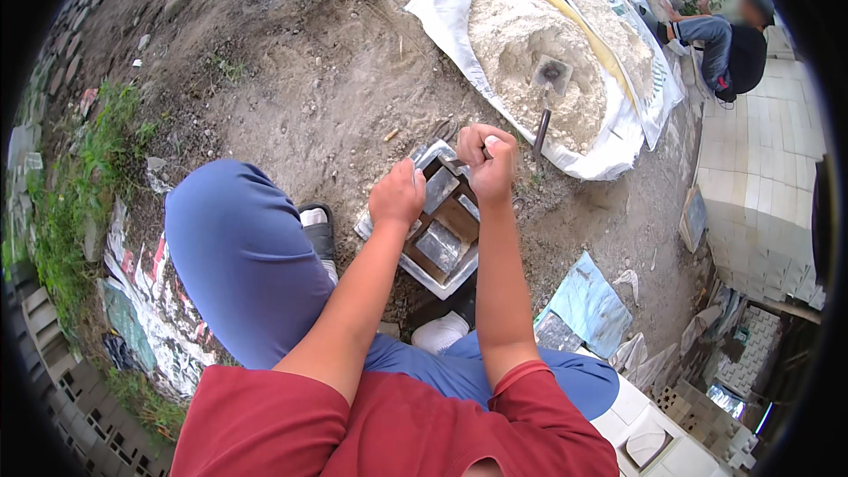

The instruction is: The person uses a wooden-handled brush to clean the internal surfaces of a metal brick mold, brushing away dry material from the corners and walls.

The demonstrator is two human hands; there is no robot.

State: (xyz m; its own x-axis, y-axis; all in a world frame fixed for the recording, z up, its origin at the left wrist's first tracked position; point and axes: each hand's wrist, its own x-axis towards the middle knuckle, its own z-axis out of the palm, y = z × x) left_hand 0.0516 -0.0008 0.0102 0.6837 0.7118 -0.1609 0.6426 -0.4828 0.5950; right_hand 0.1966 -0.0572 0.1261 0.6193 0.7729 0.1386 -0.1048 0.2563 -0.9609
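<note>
Squatting over a metal mould (439,234) on the dirt, we rest our left hand (397,195) curled on its rim, while our right hand (488,159) has its fingers clamped on a tool (454,162) above it.

one head-worn fisheye view looks steeply down from above. it sits close over the lap and the dirt ground (291,79). straight edges bend at its rim.
</note>
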